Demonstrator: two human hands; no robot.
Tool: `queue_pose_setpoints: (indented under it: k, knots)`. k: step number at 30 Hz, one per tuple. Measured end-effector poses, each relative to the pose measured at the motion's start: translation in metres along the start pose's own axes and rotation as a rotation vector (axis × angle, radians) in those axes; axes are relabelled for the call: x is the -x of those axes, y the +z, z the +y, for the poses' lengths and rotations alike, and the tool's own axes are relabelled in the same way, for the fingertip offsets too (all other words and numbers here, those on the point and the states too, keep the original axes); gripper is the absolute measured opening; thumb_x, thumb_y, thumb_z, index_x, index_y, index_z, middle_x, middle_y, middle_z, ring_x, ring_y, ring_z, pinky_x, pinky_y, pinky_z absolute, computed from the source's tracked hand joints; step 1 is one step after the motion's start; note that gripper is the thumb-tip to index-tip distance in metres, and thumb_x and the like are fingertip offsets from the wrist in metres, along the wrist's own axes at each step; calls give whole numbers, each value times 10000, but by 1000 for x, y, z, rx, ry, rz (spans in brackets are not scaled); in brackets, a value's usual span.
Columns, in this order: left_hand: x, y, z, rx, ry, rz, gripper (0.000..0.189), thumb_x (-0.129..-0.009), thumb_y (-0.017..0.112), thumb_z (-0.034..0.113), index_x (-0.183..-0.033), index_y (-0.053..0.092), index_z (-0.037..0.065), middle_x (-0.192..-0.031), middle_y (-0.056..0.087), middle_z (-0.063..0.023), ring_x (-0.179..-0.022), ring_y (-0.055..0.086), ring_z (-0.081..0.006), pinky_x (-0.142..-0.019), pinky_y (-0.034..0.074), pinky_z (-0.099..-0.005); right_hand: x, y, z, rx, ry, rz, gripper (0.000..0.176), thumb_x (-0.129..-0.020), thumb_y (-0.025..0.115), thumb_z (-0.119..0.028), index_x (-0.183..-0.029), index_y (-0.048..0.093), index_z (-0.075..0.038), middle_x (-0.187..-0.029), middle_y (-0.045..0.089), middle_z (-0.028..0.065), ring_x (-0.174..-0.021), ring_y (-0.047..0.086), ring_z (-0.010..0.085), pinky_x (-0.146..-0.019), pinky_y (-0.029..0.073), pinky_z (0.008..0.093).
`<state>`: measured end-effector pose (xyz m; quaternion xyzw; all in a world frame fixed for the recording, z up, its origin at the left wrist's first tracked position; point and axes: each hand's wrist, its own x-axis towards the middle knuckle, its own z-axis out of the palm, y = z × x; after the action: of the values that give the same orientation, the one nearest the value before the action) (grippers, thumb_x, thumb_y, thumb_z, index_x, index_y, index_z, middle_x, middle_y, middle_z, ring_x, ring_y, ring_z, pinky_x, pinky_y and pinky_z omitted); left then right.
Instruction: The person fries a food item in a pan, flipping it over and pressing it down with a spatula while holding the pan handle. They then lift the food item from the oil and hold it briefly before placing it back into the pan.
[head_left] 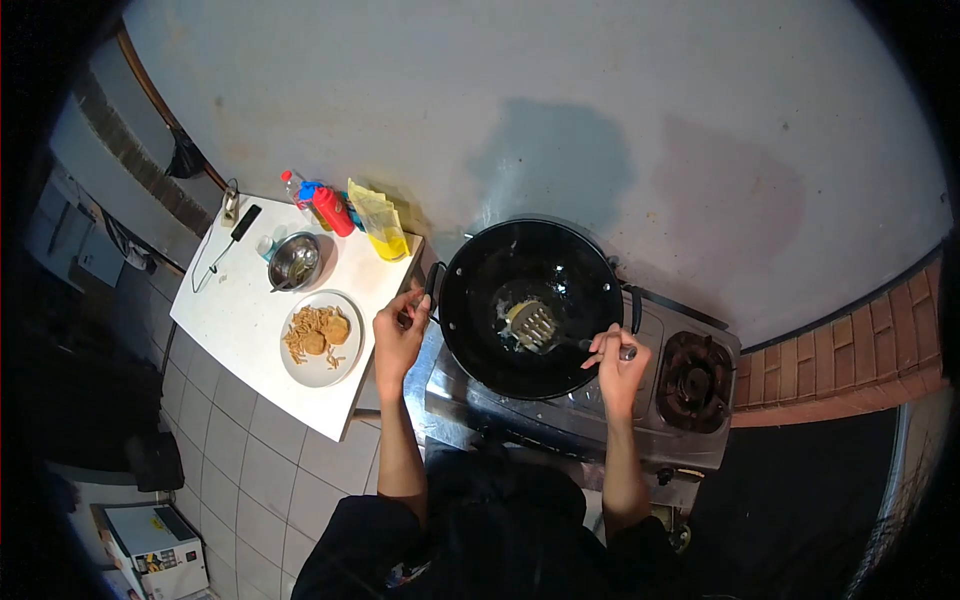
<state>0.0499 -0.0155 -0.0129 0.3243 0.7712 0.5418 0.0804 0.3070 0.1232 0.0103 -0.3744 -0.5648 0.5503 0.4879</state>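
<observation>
A large black wok (475, 345) with two side handles sits on the gas stove. My left hand (400, 335) is closed around the wok's left handle (434, 285). In my right hand (618, 362) is the dark handle of a slotted spatula (537, 328). The spatula's blade rests low in the wok, over a small pale-yellow piece of food (514, 310) that it partly covers. Shiny liquid, likely oil, glistens around that piece; its exact kind I cannot make out.
Left of the stove, a white table (235, 330) bears a plate (310, 375) of fries and round patties, a metal bowl (287, 268), a red squeeze bottle (333, 212) and a yellow bag (380, 225). A second burner (692, 383) is at right. A wall rises behind the wok.
</observation>
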Motion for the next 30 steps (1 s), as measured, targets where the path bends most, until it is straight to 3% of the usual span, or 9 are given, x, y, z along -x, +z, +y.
queue_pose_setpoints:
  k: [2,7,9,16,20,21,25,28,30]
  knots:
    - [-1,1,1,1,-16,-14,263,-851,687,160,-1014,674,-45,-604,456,2,-537,397,-56,-480,335,-224,3,4,8,30,-16,-32,327,-951,463,-59,-667,550,76,-634,561,76,-502,529,87,-437,503,231]
    - [-9,3,7,-34,-5,-8,257,-847,682,154,-995,676,-56,-586,493,-24,-526,440,-78,-495,374,-241,3,6,17,162,-26,34,366,-957,460,-76,-614,515,41,-557,525,30,-493,472,51,-407,371,224]
    - [-15,3,1,-59,18,-13,252,-842,684,154,-982,680,-55,-585,511,-36,-521,456,-86,-499,384,-246,0,7,25,244,-183,89,373,-951,463,-82,-594,485,24,-527,496,11,-479,429,55,-433,304,255]
    - [-26,-2,6,-144,-4,-54,216,-802,720,136,-920,701,-44,-589,547,-53,-509,488,-103,-507,407,-263,-13,22,25,274,-153,160,388,-958,453,-112,-591,468,15,-515,477,20,-500,431,65,-469,329,272]
    - [-26,-3,1,-153,16,-55,209,-787,735,129,-902,705,-43,-598,551,-53,-523,490,-98,-517,411,-259,-6,21,15,286,-110,44,391,-958,460,-116,-591,468,19,-513,475,18,-497,429,62,-467,329,267]
    - [-26,-3,1,-154,13,-52,209,-787,735,129,-902,705,-43,-598,551,-53,-523,490,-98,-517,411,-259,-11,19,15,235,-187,60,380,-955,465,-111,-598,474,20,-514,476,17,-499,425,61,-467,325,267]
    - [-28,-3,-2,-133,16,-44,223,-769,753,133,-886,704,-50,-607,553,-57,-539,492,-103,-528,414,-260,-24,19,16,280,-154,144,378,-944,474,-101,-585,477,17,-507,475,22,-492,428,74,-468,329,282]
    - [-28,-5,-2,-147,30,-60,232,-764,760,137,-885,703,-53,-608,550,-58,-543,491,-107,-531,415,-264,-16,25,13,336,-115,-66,377,-941,471,-94,-583,477,21,-496,473,25,-482,429,73,-467,335,292]
    - [-29,-6,-2,-153,35,-65,236,-764,761,138,-886,703,-54,-607,547,-58,-543,489,-108,-532,415,-266,-18,23,14,321,-108,12,374,-940,473,-91,-584,481,24,-490,461,23,-475,424,69,-461,327,284]
